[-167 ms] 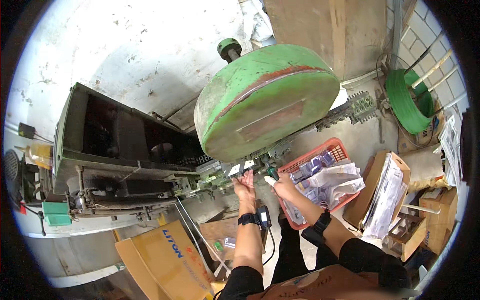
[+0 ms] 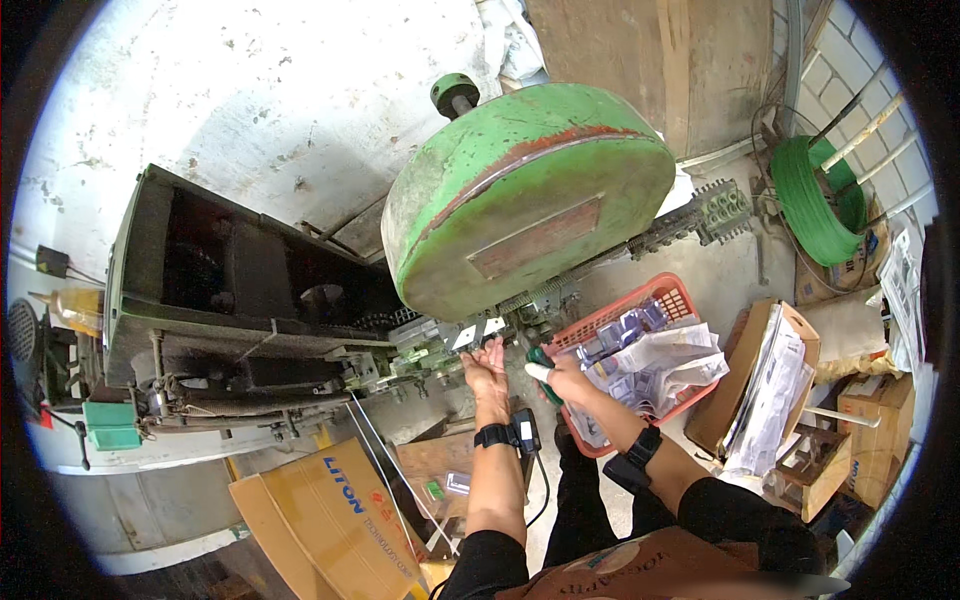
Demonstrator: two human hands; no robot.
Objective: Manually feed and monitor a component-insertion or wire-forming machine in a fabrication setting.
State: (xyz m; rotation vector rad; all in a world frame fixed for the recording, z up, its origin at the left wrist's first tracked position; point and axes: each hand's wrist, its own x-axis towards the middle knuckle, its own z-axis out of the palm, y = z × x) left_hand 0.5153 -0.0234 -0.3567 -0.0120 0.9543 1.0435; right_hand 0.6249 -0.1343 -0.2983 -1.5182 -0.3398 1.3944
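Here at the frame's centre, my right grip is clamped on a green-handled tool, just left of the red basket; my left grip shows palm up, fingers apart, by the machine below the green casing, and whether it touches I can't tell.

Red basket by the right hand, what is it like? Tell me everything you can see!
The red basket looks like plastic, longish and open-topped, with many small holes in its walls. It sits at a slant. White papers and see-through, purplish packets fill it, some papers reaching its right rim. The right hand overlaps its left edge; I can't tell whether they touch.
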